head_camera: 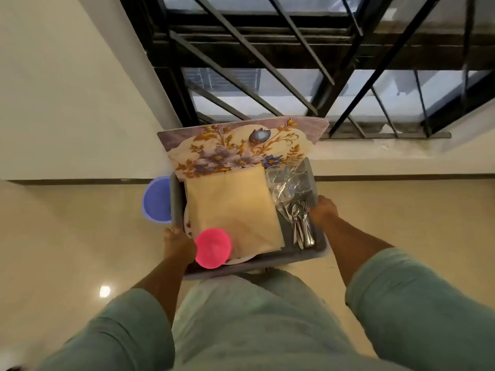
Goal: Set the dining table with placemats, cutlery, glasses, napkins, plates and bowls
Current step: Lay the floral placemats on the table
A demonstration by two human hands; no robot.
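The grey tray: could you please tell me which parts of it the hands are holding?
Both hands hold the grey tray by its side rims: left hand near the pink bowl, right hand beside the cutlery.

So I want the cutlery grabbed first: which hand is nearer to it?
Right. The right hand grips the tray edge beside the cutlery; the left hand holds the opposite edge.

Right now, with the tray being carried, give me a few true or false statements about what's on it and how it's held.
1. Both hands, left and right, grip the tray. True.
2. The pink bowl sits at the tray's far end. False: it is at the near left corner.
3. The cutlery lies along the right side. True.
4. The napkins lie under the placemats. False: the napkins overlap the placemats' near edge.
5. The blue bowl is inside the tray. False: it shows outside the left wall.
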